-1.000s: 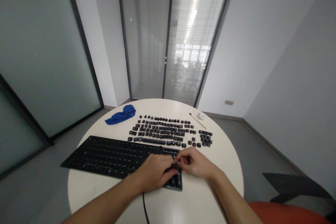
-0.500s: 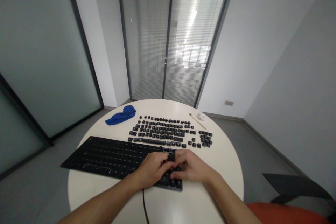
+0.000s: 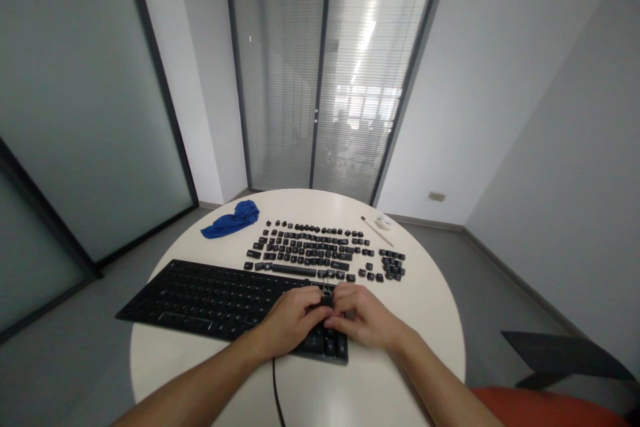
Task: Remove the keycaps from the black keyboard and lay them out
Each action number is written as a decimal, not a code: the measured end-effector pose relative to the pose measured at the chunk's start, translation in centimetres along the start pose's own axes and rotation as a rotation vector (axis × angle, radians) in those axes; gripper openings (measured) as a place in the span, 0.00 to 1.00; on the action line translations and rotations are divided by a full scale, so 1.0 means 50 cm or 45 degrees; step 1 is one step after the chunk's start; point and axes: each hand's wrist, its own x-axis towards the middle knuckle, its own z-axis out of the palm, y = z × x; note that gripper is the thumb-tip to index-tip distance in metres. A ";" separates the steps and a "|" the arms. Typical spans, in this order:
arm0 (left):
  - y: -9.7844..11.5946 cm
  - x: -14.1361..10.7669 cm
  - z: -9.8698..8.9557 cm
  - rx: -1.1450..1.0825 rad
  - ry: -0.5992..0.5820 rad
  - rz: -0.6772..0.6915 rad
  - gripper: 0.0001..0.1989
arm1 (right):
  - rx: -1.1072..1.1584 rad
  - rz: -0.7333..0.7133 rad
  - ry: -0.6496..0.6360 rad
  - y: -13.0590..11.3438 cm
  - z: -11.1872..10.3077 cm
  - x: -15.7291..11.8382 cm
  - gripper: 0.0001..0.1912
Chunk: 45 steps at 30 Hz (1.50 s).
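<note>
A black keyboard (image 3: 200,299) lies slanted across the near left of the round table, with many of its keys off. Over its right end, where some black keycaps are still seated, my two hands meet with fingers bent and thumbs close together. My left hand (image 3: 295,317) and my right hand (image 3: 367,317) are closed on a small dark piece with thin wire prongs pointing away from me, which looks like a keycap puller (image 3: 327,298). The fingers hide most of it and the keys beneath.
Beyond the keyboard, loose black keycaps (image 3: 310,253) lie in rows on the white table (image 3: 400,373). A blue cloth (image 3: 231,219) is at the back left. A brush (image 3: 377,231) and small white bits (image 3: 384,222) lie at the back right. A black cable (image 3: 276,390) runs toward me.
My right hand's fingers and thumb have drawn in closer to the left thumb, covering more of the dark piece. The keyboard and loose keycaps have not moved.
</note>
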 end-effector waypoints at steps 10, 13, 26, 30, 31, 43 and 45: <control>0.003 -0.002 0.003 -0.340 0.137 -0.132 0.13 | 0.091 0.162 0.095 -0.012 0.009 0.008 0.08; -0.001 -0.002 0.007 -0.454 0.156 -0.209 0.14 | 0.141 0.214 0.103 -0.011 0.010 0.005 0.07; -0.009 -0.001 0.012 -0.482 0.165 -0.364 0.16 | 0.195 0.265 0.262 0.014 0.024 0.011 0.10; -0.004 0.001 0.010 -0.488 0.174 -0.374 0.16 | 0.247 0.231 0.286 0.020 0.023 0.013 0.09; -0.003 0.001 0.010 -0.492 0.174 -0.373 0.16 | 0.269 0.229 0.291 0.021 0.022 0.014 0.09; -0.001 -0.002 0.011 -0.489 0.166 -0.354 0.14 | 0.413 0.373 0.507 0.028 0.005 0.015 0.11; 0.000 -0.002 0.010 -0.492 0.164 -0.356 0.14 | 0.359 0.351 0.623 0.045 -0.006 0.011 0.11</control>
